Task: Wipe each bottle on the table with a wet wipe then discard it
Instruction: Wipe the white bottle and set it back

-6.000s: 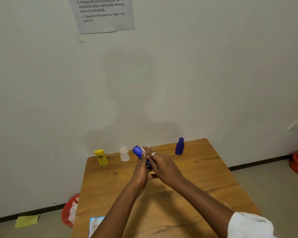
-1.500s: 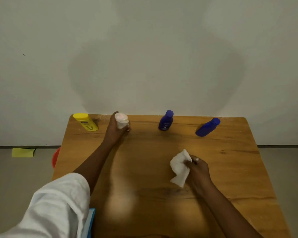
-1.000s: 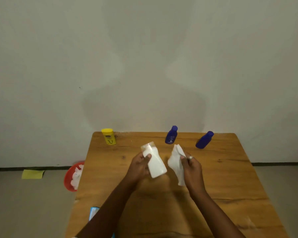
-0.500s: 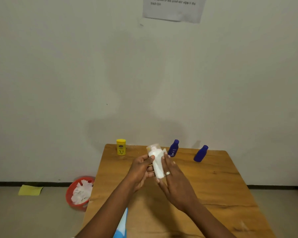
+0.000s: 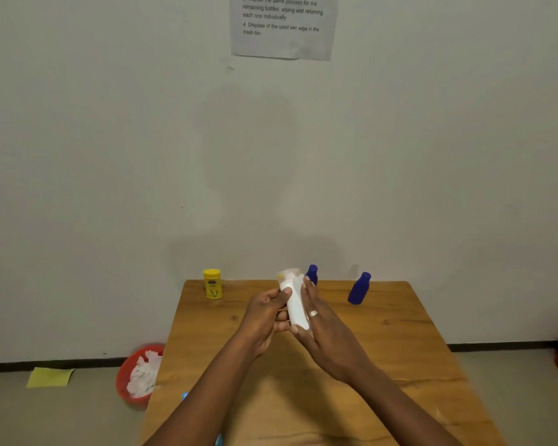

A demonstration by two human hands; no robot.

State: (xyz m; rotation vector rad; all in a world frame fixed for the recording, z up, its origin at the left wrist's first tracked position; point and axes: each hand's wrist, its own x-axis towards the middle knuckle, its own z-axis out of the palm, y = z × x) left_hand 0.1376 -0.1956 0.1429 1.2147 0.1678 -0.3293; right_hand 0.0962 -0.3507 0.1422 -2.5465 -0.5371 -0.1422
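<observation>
My left hand grips a white bottle above the middle of the wooden table. My right hand lies flat against the bottle's right side and presses a white wet wipe onto it; most of the wipe is hidden under the palm. A yellow bottle stands at the table's back left. One blue bottle stands just behind my fingers. A second blue bottle stands further right near the back edge.
A red trash bin with crumpled white wipes sits on the floor left of the table. A blue wipe pack peeks out by my left forearm. A yellow paper lies on the floor. An instruction sheet hangs on the wall.
My left hand picked the white bottle off the back of the table and brought it to the middle. My right hand brought the wipe against it and now covers its side.
</observation>
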